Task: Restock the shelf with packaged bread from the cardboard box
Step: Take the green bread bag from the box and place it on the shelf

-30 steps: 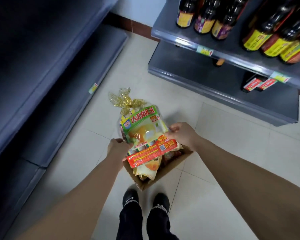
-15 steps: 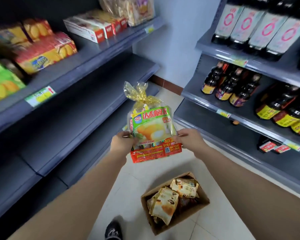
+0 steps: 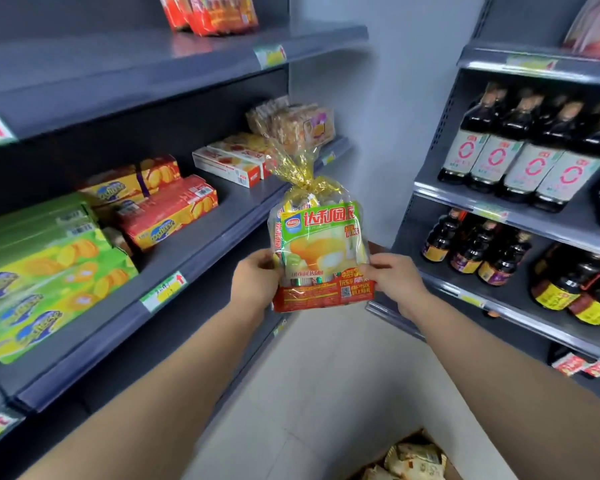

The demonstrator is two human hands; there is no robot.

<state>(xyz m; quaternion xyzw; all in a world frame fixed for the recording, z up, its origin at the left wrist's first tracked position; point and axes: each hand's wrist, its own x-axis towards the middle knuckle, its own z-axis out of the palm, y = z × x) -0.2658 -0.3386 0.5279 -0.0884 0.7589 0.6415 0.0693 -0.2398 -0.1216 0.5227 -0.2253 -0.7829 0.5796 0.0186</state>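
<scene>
Left hand [image 3: 255,284] and right hand [image 3: 393,277] each grip a lower side of the bread bag [image 3: 321,251]. We see the thumbs on its front; the other fingers are hidden behind it. The bag is upright in the air, at 3 o'clock from the grey metal shelf [image 3: 243,202] and clear of it.

The bag is clear, glossy, crinkled film with a tied neck that fans out gold-flecked. We cannot make out the wrapped pieces behind its green and red label.

At 6 o'clock, the cardboard box [image 3: 417,434] is cut off by the frame, showing one brown corner and pale crumpled packets [image 3: 416,459].

At 9 o'clock: flat, shiny biscuit cartons [image 3: 166,209].

At 3 o'clock: dark bottles [image 3: 520,161], labels blurred.
</scene>
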